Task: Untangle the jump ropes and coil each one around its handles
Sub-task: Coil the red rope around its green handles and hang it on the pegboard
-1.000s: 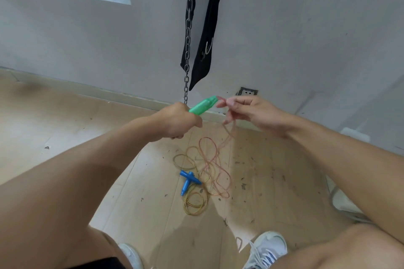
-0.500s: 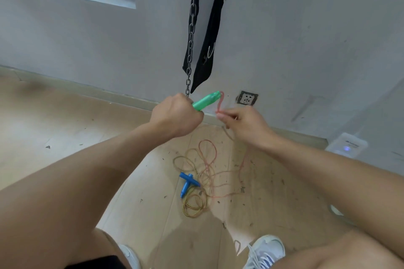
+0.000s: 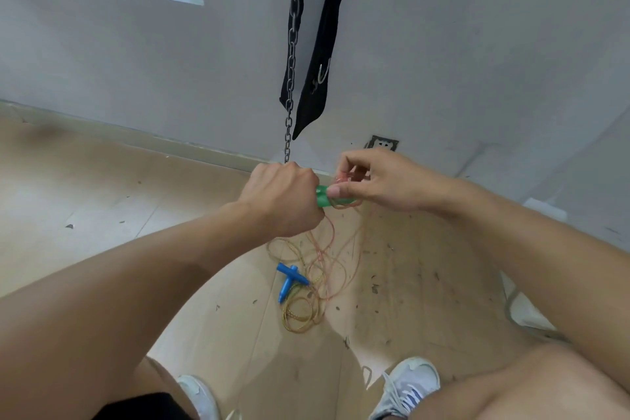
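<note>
Two hands busy: left hand (image 3: 284, 201) fisted round green plastic handle (image 3: 324, 196); right hand (image 3: 378, 182) pinches thin pink rope (image 3: 332, 242) at handle's 3 o'clock. Risk: trailing pink rope drags yellow braided rope (image 3: 300, 315) and blue plastic handles (image 3: 289, 280) on floor, retangling.

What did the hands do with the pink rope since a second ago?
The right hand moved in onto the green handle, its thumb now pressing the tip, and it carried the pink rope round the handle. Less green shows than before. The left hand kept gripping the handle. The blue handles and yellow rope stayed on the floor.
</note>
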A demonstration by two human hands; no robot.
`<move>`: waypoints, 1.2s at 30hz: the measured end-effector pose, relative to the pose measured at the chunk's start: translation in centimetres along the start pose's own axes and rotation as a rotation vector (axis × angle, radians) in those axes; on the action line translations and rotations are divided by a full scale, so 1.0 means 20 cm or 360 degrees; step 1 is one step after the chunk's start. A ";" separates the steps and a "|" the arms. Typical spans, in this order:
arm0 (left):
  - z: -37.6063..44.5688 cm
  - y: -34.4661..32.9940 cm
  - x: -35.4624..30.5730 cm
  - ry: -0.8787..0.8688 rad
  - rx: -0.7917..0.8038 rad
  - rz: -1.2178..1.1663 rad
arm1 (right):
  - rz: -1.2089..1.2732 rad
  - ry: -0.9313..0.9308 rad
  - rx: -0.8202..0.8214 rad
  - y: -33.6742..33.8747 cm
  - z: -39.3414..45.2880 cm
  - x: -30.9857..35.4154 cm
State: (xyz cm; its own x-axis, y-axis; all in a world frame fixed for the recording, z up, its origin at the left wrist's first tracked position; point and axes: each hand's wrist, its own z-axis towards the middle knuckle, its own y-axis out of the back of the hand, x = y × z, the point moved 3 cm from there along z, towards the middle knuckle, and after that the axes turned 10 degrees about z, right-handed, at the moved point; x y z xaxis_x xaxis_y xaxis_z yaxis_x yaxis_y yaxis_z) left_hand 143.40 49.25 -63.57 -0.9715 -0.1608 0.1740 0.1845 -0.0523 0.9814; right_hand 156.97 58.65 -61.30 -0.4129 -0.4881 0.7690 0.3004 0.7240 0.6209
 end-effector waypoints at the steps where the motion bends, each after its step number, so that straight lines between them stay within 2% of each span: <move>1: 0.00 0.00 -0.01 -0.0008 -0.0010 -0.0039 | 0.0169 -0.0072 0.0053 0.00 0.00 -0.02; 3: -0.01 -0.01 -0.02 -0.0017 0.0091 -0.0209 | 0.0370 -0.0203 0.0166 -0.02 -0.01 -0.06; 6: -0.04 -0.04 -0.04 -0.0007 0.0506 -0.0978 | 0.0447 -0.0222 0.0210 -0.02 -0.02 -0.06; 8: -0.06 -0.04 -0.03 -0.0048 0.0691 -0.1327 | 0.0491 -0.0205 0.0234 -0.03 -0.02 -0.06; 13: -0.08 -0.03 0.00 -0.0008 0.0840 -0.1798 | 0.0520 -0.0134 0.0201 -0.04 -0.02 -0.04; 17: -0.07 -0.04 0.01 0.0173 0.0593 -0.1728 | 0.0477 -0.0142 0.0176 -0.04 -0.01 -0.02; 22: -0.06 0.03 0.02 -0.0105 0.0428 -0.1487 | 0.0512 -0.0228 0.0322 0.02 -0.04 0.00; 27: -0.07 0.10 0.03 -0.0206 0.0278 -0.1537 | 0.0841 -0.0269 0.0213 0.07 -0.03 -0.09; 31: -0.08 0.12 0.03 -0.0061 0.0091 -0.1685 | 0.1182 -0.0283 0.0100 0.00 0.01 -0.13; 33: -0.07 0.12 0.05 0.0115 -0.0100 -0.1700 | 0.1284 -0.0293 -0.0005 -0.06 0.02 -0.12; 36: -0.04 0.10 0.11 0.0527 -0.0324 -0.1637 | 0.0967 -0.0277 -0.0019 -0.14 0.01 -0.08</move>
State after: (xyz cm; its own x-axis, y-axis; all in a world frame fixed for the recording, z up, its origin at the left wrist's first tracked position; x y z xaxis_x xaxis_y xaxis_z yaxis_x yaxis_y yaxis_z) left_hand 141.82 47.99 -61.31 -0.5929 -0.2020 -0.7795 -0.6398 -0.4696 0.6084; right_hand 156.50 57.50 -64.28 -0.2994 0.0956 0.9493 0.5343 0.8411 0.0839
